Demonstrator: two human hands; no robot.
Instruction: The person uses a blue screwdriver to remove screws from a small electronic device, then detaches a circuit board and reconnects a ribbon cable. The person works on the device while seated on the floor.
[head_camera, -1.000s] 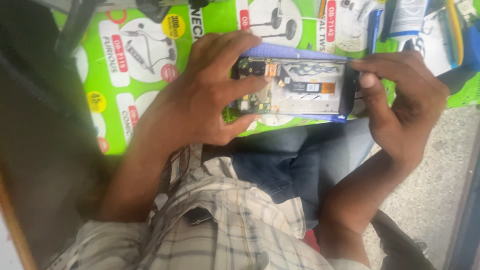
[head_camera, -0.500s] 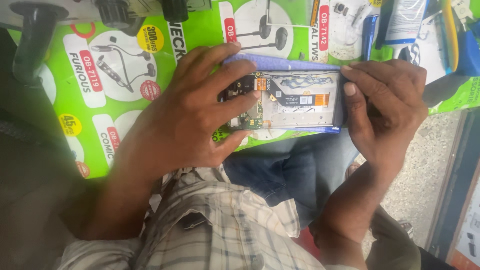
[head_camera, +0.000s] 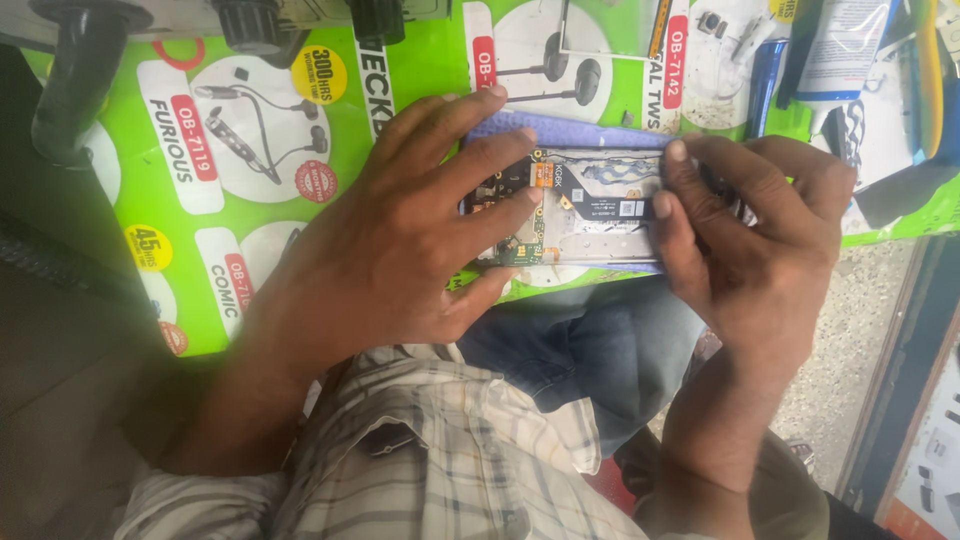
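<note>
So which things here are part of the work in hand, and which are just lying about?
In hand: opened blue-framed phone with bare circuit board, gripped by left hand and right hand.
Lying about: green printed earphone poster, black knobs, white tube.

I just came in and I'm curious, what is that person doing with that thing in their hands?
A person is holding an opened phone, back cover off, so its circuit board and metal parts show. The left hand grips one end, and the right hand presses its fingers on the other. It sits just above a green poster showing earphones.
</note>
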